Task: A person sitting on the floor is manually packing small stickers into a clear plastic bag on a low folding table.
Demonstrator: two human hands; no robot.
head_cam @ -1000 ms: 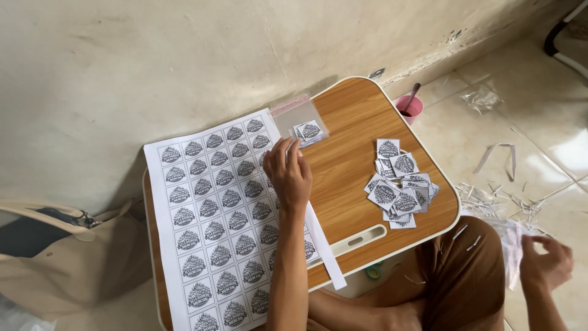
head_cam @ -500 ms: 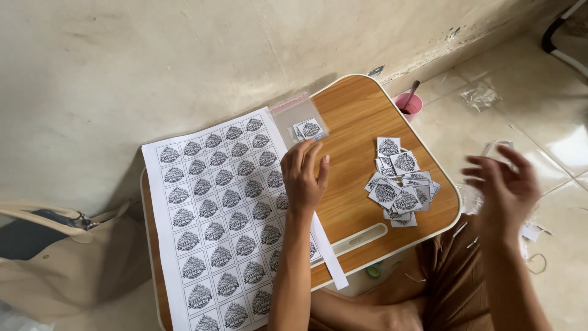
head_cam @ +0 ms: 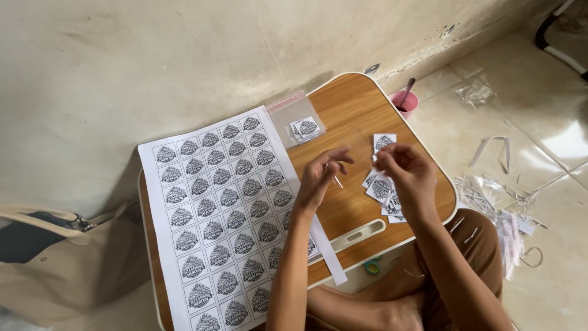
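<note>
Your right hand (head_cam: 409,175) pinched a small cut label (head_cam: 384,141) between fingertips, above the wooden lap table (head_cam: 355,116), at 12 o'clock from the loose label pile (head_cam: 381,190). Your left hand (head_cam: 321,178), at 9 o'clock from it, had fingers loosely curled, pinching a thin strip (head_cam: 337,181). The printed label sheet (head_cam: 220,208) lay further toward 9 o'clock

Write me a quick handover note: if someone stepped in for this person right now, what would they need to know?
Left hand: raised over the wooden lap table, pinching something thin and pale.
Right hand: raised beside it, fingers on a small cut label.
Printed sheet of uncut labels covers the table's left half.
Pile of cut labels lies under the right hand.
Clear bag with a few labels lies by the wall.
Most labels remain uncut.
</note>
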